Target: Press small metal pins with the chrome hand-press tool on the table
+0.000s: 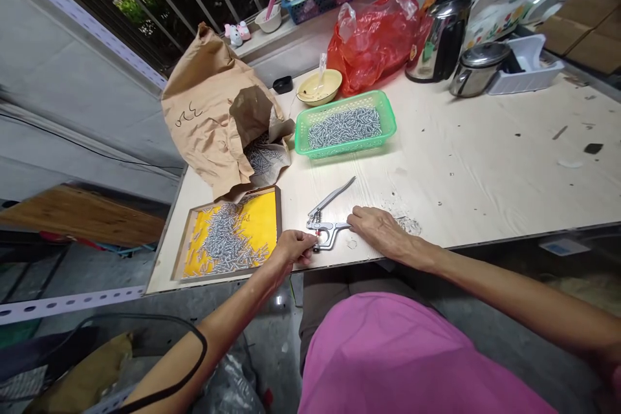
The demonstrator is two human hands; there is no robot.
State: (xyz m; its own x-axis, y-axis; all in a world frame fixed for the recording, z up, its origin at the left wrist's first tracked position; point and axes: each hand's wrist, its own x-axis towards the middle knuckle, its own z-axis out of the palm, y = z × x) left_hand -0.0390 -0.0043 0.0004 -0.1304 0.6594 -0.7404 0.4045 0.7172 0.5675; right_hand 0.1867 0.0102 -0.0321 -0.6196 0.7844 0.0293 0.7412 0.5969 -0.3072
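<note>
Silver hand pliers (pixel 331 228) with a coil spring lie near the table's front edge, their handles spread apart. My right hand (pixel 381 231) has its fingers closed on the end of the lower handle. At the head of the pliers is my left hand (pixel 295 247), its fingertips pinched together beside a small red part; whatever it pinches is too small to name. To the left, a shallow tray (pixel 279 220) with a yellow bottom holds a heap of small metal pieces (pixel 226 239). Behind the pliers stands a green basket (pixel 347 150) filled with similar metal pieces.
A large paper bag (pixel 208 116) with metal pieces at its mouth leans behind the tray. Along the back are a yellow bowl (pixel 317 96), a red plastic bag (pixel 371 45), a kettle (pixel 439 32), a steel pot (pixel 478 68) and a white rack (pixel 528 71).
</note>
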